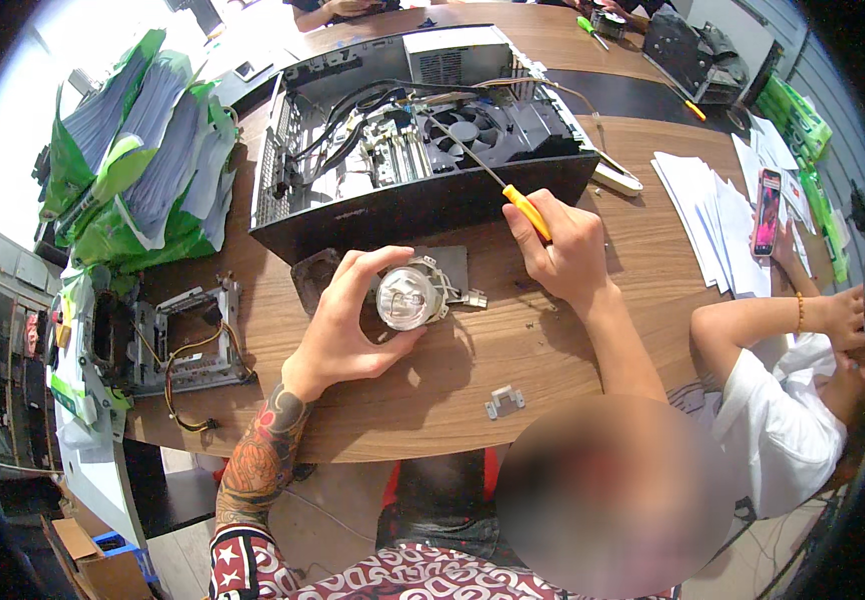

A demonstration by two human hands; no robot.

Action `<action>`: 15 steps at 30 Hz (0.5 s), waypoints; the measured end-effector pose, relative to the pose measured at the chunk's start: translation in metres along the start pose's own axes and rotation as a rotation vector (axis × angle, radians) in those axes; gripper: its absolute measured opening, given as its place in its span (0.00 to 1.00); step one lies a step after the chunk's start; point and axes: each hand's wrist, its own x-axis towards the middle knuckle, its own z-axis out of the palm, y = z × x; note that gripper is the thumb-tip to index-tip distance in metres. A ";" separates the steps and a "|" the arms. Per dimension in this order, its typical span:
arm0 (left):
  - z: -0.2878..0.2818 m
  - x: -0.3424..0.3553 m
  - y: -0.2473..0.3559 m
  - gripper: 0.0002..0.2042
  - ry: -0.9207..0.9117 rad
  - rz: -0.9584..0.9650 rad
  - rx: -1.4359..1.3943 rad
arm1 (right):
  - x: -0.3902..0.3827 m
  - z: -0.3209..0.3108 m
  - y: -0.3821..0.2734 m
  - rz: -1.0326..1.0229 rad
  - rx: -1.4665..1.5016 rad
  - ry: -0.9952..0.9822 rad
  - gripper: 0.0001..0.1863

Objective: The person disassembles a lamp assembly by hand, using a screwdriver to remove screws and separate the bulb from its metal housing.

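Observation:
In the head view, my left hand grips a small round lamp assembly with a clear face and white fittings, over a dark grey plate on the table. My right hand is closed on a yellow-handled screwdriver, its long shaft angled up and left over the open black computer case. Inside that case are cables, boards and a black fan. A small metal bracket lies near the front edge.
Green-wrapped paper stacks and a metal frame with wires sit left. Loose papers lie right, beside a person's arm and hand holding a phone. Across the table are other people's hands and a green screwdriver.

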 end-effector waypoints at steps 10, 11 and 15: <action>-0.003 0.002 0.001 0.38 -0.023 0.116 0.095 | 0.000 0.001 0.001 -0.011 0.013 0.018 0.12; -0.004 0.002 0.003 0.38 -0.022 0.116 0.096 | 0.001 0.000 0.000 -0.012 0.014 0.018 0.12; -0.003 0.003 0.004 0.40 -0.094 0.046 0.137 | 0.000 0.001 0.000 -0.002 0.006 0.006 0.12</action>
